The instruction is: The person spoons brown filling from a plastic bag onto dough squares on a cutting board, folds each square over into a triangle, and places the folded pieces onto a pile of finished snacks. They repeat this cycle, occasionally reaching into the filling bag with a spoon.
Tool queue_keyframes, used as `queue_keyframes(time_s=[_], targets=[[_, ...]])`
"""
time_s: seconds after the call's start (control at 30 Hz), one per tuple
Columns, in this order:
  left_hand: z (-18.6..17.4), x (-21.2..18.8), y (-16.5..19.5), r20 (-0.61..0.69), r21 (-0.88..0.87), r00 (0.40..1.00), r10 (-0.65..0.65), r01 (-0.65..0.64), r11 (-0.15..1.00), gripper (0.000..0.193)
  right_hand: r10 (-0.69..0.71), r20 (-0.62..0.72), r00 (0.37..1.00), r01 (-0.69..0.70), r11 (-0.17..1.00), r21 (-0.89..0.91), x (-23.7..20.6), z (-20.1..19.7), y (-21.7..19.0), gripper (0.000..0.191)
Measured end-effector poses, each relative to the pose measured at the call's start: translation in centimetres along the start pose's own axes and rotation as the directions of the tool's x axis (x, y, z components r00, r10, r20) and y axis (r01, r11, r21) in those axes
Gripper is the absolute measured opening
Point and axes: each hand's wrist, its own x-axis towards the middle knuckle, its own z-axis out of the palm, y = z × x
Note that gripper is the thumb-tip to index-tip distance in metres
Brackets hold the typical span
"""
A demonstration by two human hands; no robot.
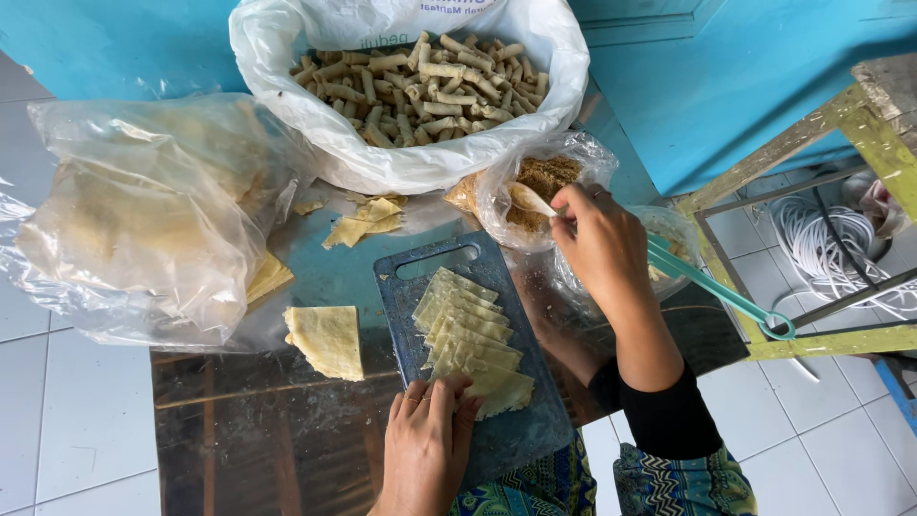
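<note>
My left hand [426, 442] presses its fingers on the near end of a fanned row of thin yellow wrapper strips [468, 337] lying on a dark blue cutting board [516, 430]. My right hand [600, 239] reaches past the board and grips a white spoon [531, 199], whose bowl sits inside a small clear bag of brown crumbly filling [544, 182].
A large white bag full of small rolled pastries [420, 86] stands behind. A clear bag of wrapper sheets [143, 220] lies left, with loose wrapper pieces [327, 339] beside the board. A teal utensil [726, 291] rests in a clear container at right, near a wooden frame [812, 143].
</note>
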Motion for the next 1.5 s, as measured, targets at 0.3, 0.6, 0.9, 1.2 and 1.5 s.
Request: queue_keyframes(time_s=[0.3,0.6,0.9,1.2,1.5], targets=[[-0.6,-0.2,0.6,0.065,0.013,0.996,-0.057,0.056,0.998,0.028,0.088,0.008,0.996,-0.087,0.956,0.280,1.0,2.5,1.4,0.010],[-1.0,-0.4,0.7,0.078,0.024,0.996,-0.044,0.042,0.999,0.028,0.148,-0.016,0.989,-0.127,0.899,0.419,1.1,2.3,3.0,0.010],[-1.0,-0.4,0.7,0.075,0.007,0.997,-0.036,0.035,0.999,0.029,0.204,0.019,0.979,-0.187,0.851,0.490,0.7,0.9,3.9,0.011],[-1.6,-0.7,0.4,0.038,-0.026,0.999,-0.006,0.007,1.000,0.028,0.244,0.106,0.964,-0.251,0.705,0.664,-9.8,-2.3,2.0,0.015],[-2.1,-1.1,0.3,0.135,-0.016,0.991,0.000,0.002,1.000,0.042,0.066,0.190,0.980,-0.178,0.721,0.670,-18.0,-2.1,-2.5,0.015]])
